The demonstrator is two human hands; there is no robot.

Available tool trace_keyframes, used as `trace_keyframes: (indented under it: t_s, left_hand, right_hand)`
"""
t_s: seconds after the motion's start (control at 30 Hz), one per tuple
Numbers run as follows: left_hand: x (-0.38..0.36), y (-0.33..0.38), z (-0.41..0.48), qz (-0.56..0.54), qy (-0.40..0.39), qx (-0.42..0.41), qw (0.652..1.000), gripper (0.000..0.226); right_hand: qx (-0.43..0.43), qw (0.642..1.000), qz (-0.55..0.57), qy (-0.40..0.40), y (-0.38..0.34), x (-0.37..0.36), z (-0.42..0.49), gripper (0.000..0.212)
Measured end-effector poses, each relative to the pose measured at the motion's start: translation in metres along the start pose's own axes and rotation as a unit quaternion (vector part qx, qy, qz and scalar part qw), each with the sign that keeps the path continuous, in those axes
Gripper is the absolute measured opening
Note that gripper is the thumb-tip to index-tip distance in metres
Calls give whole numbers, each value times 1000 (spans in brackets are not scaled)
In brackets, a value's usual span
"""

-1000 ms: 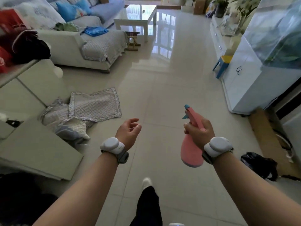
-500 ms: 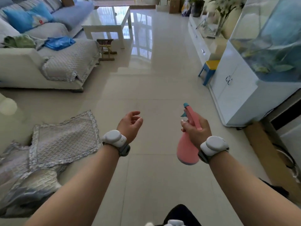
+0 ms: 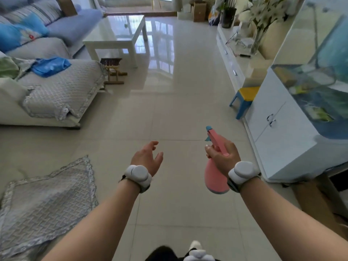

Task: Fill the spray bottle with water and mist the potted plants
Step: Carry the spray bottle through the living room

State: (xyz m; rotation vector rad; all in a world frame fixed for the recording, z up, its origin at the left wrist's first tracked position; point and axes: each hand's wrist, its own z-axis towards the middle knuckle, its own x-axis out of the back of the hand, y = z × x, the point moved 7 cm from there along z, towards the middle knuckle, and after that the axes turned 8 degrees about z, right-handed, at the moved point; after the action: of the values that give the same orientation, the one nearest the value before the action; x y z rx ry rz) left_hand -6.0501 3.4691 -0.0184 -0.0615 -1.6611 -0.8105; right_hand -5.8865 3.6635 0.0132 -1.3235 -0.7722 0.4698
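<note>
My right hand (image 3: pixel 223 157) grips the neck of the pink spray bottle (image 3: pixel 215 176), right of frame centre, nozzle pointing up-frame. My left hand (image 3: pixel 146 159) is empty, fingers loosely spread, lower centre. A potted plant (image 3: pixel 228 15) stands at upper right.

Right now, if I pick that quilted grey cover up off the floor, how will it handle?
Probably floppy: the quilted grey cover lies rumpled on the tile floor, edges wavy, so it should sag and drape from one grip. It looks thin, so likely light. On glossy tile it may slide if nudged. Your left hand is open; the right hand holds the pink spray bottle.
</note>
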Motion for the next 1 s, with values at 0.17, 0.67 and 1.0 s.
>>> trace_keyframes:
  t_s: [0.17,0.67,1.0]
  left_hand:
    - [-4,-2,95,14,-5,35,999,43]
    - [-25,111,528,5,-10,-86,996,42]
    - [-130,272,729,-116,-203,-224,946,62]
  right_hand:
    - [9,1000,16,-19,0,-12,113,26]
    - [10,997,11,70,22,-2,505,28]
    - [0,995,52,89,56,45,756,7]
